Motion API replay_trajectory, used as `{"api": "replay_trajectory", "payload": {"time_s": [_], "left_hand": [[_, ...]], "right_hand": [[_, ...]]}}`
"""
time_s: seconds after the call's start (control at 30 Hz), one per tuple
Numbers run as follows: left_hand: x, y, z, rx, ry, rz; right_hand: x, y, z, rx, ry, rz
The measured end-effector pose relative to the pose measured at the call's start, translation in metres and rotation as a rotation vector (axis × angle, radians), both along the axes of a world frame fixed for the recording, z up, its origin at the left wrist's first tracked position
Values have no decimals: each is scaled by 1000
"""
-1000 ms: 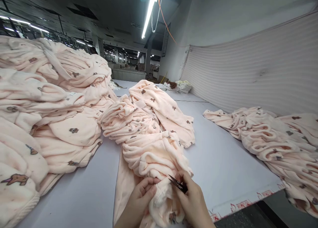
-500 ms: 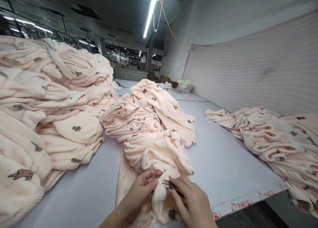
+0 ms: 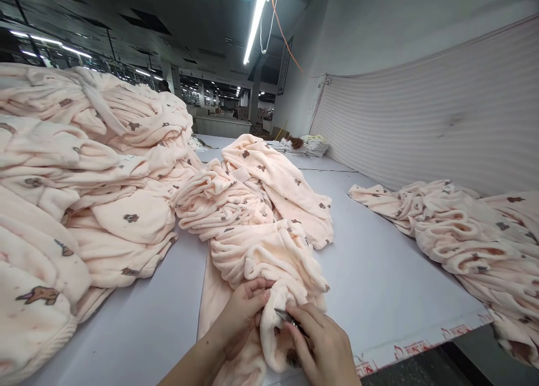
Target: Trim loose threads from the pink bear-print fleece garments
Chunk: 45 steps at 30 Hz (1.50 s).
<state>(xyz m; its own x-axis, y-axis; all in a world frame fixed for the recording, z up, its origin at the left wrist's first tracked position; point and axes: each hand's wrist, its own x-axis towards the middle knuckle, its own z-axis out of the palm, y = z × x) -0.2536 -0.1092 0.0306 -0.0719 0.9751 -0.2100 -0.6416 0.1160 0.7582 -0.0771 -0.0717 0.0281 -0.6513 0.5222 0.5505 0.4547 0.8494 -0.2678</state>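
Observation:
A crumpled pink fleece garment [image 3: 256,251] with small brown bear prints lies on the white table [image 3: 379,285] in front of me. My left hand [image 3: 242,310] pinches a fold of its near edge, fingers closed on the fabric. My right hand [image 3: 322,344] grips small metal thread snips [image 3: 286,317], whose tips point left at the fold held by my left hand. The two hands sit close together at the table's front edge.
A tall stack of the same pink garments [image 3: 84,195] fills the left side. Another loose heap [image 3: 471,240] lies at the right by the striped wall. Folded items [image 3: 305,146] sit far back on the table.
Both hands have shifted slightly up and left along the garment edge. The snips have turned from pointing up-left above the fabric to lying against the fold.

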Motion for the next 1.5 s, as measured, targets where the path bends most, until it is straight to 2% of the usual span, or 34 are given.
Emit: {"api": "replay_trajectory", "payload": {"time_s": [0.2,0.27,0.43,0.5,0.6,0.67,0.73,0.83,0.9,0.97,1.03,1.07,1.1,1.17,1.23,1.33,1.43,1.5], "left_hand": [[0,0,2,15,32,-18],[-2,3,2,21,46,-40],[-11,27,-6,39,86,-36],[-16,35,-9,33,100,-72],[-25,35,-8,25,145,-145],[-34,26,-5,23,201,-159],[-47,9,-3,15,281,-116],[-67,-33,-8,-42,464,126],[-70,-69,-20,-109,614,340],[-57,-101,-38,-185,759,424],[-31,-121,-60,-266,1090,275],[-17,-124,-70,-292,1156,247],[-3,-123,-79,-303,1190,277],[18,-110,-88,-260,1108,384],[27,-93,-85,-159,916,487],[20,-79,-62,-12,711,582],[5,-81,-40,47,820,583],[3,-82,-33,99,981,547]], "right_hand": [[-4,3,3,39,-83,-75],[-3,6,5,-24,-84,-76],[-3,0,7,-380,49,-16],[-11,-14,-1,-553,97,71],[-33,-37,-23,-761,5,188],[-49,-46,-38,-782,-85,198],[-59,-46,-46,-753,-112,188],[-64,-35,-43,-787,-31,238],[-62,-26,-36,-847,59,263],[-62,-19,-28,-896,130,263],[-63,-15,-24,-935,185,261],[-64,-14,-23,-950,210,259],[-65,-13,-23,-961,235,250],[-63,-9,-25,-970,271,208],[-57,-2,-27,-921,317,107],[-43,12,-27,-759,379,-13],[-35,16,-21,-666,358,11],[-36,13,-15,-651,328,43]]}}
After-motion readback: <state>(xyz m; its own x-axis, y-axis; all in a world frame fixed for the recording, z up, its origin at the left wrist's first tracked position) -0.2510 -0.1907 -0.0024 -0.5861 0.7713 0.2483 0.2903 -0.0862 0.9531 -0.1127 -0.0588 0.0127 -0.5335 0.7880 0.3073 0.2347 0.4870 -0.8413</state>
